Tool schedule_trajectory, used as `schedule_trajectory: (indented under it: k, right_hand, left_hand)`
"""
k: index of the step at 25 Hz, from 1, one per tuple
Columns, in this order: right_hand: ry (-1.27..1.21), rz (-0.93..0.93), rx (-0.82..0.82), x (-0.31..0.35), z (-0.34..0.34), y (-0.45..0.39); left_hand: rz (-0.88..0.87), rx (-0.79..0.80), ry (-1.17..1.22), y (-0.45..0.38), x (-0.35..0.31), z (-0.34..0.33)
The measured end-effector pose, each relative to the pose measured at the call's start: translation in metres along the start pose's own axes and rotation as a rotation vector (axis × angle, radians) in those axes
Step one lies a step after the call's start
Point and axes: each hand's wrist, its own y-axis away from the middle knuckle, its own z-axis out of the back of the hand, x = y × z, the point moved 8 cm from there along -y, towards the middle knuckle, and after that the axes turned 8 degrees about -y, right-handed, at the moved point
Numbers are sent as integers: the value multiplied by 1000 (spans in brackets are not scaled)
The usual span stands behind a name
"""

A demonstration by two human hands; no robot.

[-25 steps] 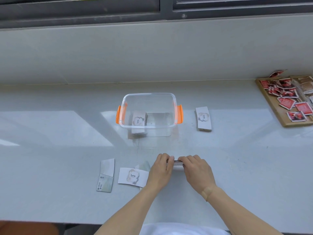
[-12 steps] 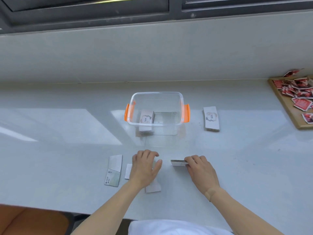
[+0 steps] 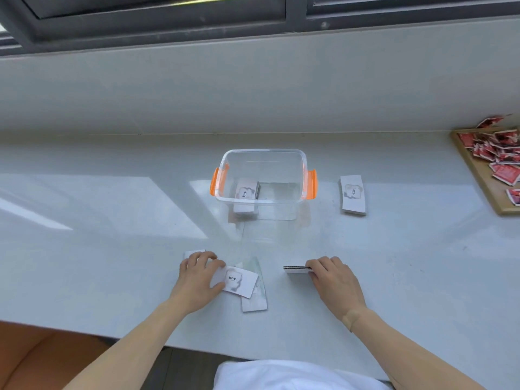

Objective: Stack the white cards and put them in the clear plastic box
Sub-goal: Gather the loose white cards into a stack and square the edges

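Observation:
A clear plastic box (image 3: 302,161) with orange handles stands mid-counter; a stack of white cards (image 3: 245,190) lies inside at its left. My right hand (image 3: 334,280) holds a thin card stack (image 3: 297,269) on edge against the counter. My left hand (image 3: 197,278) pinches a white "love." card (image 3: 237,282) that lies over another card (image 3: 254,301). One more card's corner (image 3: 191,253) peeks out behind my left fingers. A separate white card pile (image 3: 352,194) rests right of the box.
A wooden tray (image 3: 484,178) with several red packets sits at the far right. A low wall and window frame run behind the white counter (image 3: 112,249). The counter's front edge lies just below my forearms.
My left hand left the stack held by my right hand, moved left to the loose cards and took hold of the "love." card. The right hand kept its stack in place.

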Motion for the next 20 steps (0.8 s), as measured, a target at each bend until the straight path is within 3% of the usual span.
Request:
schedule_trajectory:
  k: [7, 13, 15, 20]
  right_hand:
    - [-29, -2, -26, 2, 4, 0]
    - [-3, 26, 15, 4, -1, 2]
    - [-3, 40, 20, 4, -3, 1]
    - [22, 14, 72, -1, -8, -8]
  left_hand:
    - [55, -30, 223, -7, 5, 12]
    - [-16, 334, 526, -6, -6, 24]
    - [-22, 265, 616, -13, -14, 40]
    - [121, -191, 748, -32, -46, 66]
